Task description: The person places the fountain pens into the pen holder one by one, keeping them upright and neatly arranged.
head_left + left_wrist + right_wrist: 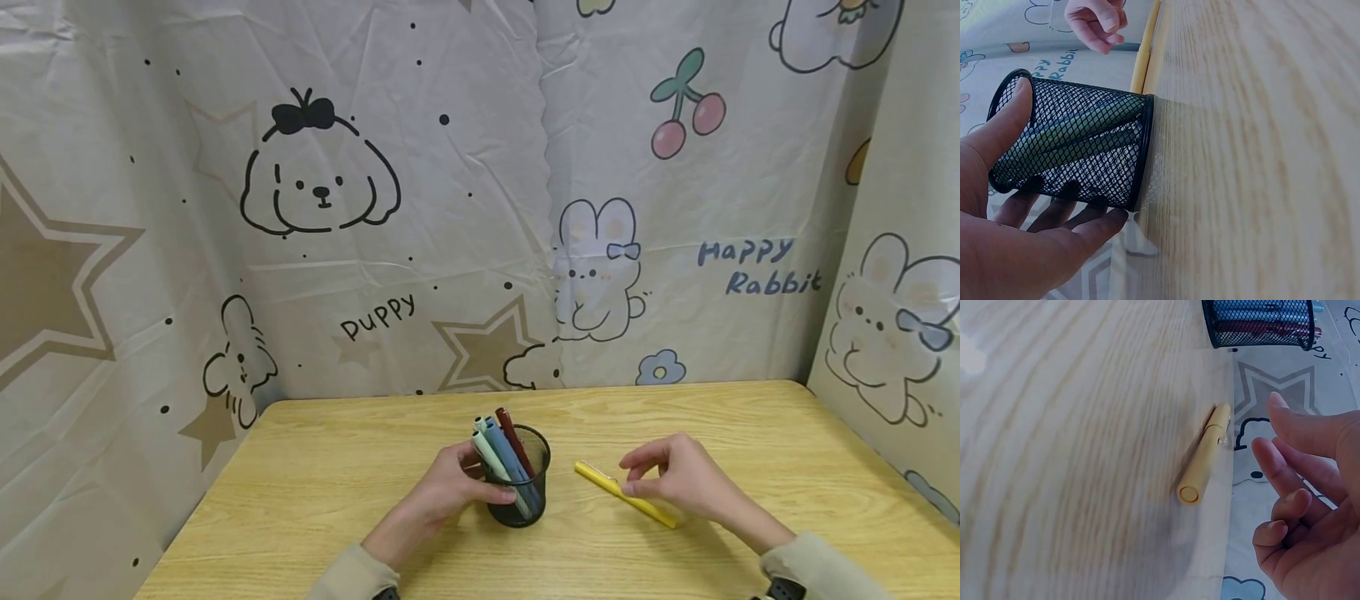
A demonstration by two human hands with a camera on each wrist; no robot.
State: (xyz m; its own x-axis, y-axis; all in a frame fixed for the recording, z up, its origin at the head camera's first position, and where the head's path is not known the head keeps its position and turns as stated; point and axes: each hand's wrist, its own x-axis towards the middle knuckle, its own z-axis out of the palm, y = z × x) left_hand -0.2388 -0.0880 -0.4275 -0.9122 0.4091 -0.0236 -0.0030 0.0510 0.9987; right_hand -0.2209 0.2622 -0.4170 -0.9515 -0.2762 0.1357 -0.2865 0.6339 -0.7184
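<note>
A black mesh pen holder stands upright on the table, with several pens in it, among them a blue pen and a dark red pen. My left hand grips the holder from its left side; in the left wrist view the thumb lies along one side and the fingers along the other. To the right, a yellow pen lies slantwise on the wood. Just over it is my right hand, with nothing in its fingers. A gap shows between this hand and the yellow pen in the right wrist view.
The light wood table ends at a back edge against a hanging cloth printed with cartoon animals and stars. More of this cloth hangs along the left and right sides.
</note>
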